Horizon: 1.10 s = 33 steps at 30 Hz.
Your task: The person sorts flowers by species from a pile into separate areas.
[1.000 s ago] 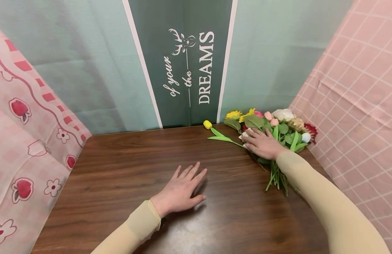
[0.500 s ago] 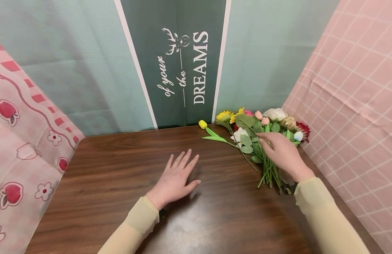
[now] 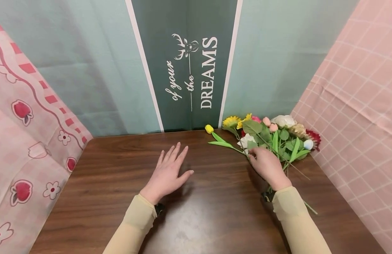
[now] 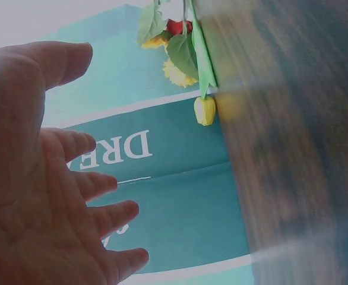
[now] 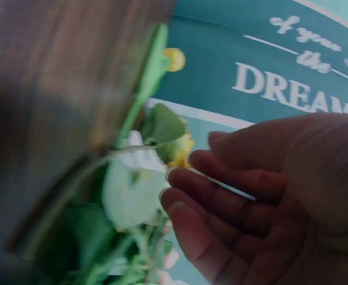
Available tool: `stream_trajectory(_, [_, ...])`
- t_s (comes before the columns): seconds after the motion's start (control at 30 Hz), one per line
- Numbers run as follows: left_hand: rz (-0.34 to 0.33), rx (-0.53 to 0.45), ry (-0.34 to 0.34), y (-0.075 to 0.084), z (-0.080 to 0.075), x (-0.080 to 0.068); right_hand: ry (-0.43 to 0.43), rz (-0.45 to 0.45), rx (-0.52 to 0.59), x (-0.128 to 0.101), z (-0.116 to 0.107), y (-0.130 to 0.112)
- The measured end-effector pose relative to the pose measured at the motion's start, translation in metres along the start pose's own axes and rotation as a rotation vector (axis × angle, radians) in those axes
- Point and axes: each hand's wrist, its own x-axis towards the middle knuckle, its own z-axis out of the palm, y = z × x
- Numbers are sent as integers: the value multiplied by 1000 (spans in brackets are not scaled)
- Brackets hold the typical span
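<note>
Above the dark wood table [image 3: 126, 169], my left hand [image 3: 167, 173] is held with straight, spread fingers and nothing in it. My right hand [image 3: 269, 167] hovers low at the front of a pile of artificial flowers. Its fingers [image 5: 206, 184] are loosely bent and its thumb stands apart, with nothing seen between them in the right wrist view. Just beyond the fingertips are a white flower [image 3: 246, 140] and the stem of a yellow tulip [image 3: 209, 129]. Yellow daisy-like blooms [image 3: 231, 122] lie behind these. The hand hides part of the bunched stems.
More blooms fill the back right corner: pink tulips [image 3: 273, 127], a large white flower [image 3: 285, 121], a dark red one [image 3: 314, 138] and a pale blue tulip [image 3: 308, 144]. A green curtain [image 3: 88, 81] stands behind, with pink cloths [image 3: 351, 88] at both sides.
My right hand has lifted off the white flower and come back over the stems, its fingers now bent. A thin stem now slants out to the right. My left hand has shifted slightly left.
</note>
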Motion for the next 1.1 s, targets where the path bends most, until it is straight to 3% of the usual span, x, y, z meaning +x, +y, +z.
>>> stream_trajectory(0.3, [16, -7, -24, 1, 5, 2, -80, 110, -63, 3, 15, 20])
stream_trajectory(0.6, [13, -16, -65, 3, 13, 1, -131, 146, -51, 2, 23, 22])
stream_trajectory(0.73, [16, -25, -72, 5, 14, -1, -198, 127, 39, 3, 23, 19])
stream_trajectory(0.9, [14, -102, -49, 9, 14, 1, -292, 155, 252, 2, 14, 10])
stream_trajectory(1.0, [-17, -217, -19, 13, 12, 3, -311, 138, 371, -1, 7, -4])
stream_trajectory(1.1, [-74, -392, 21, 18, 9, 8, -301, 71, 463, -3, 1, -27])
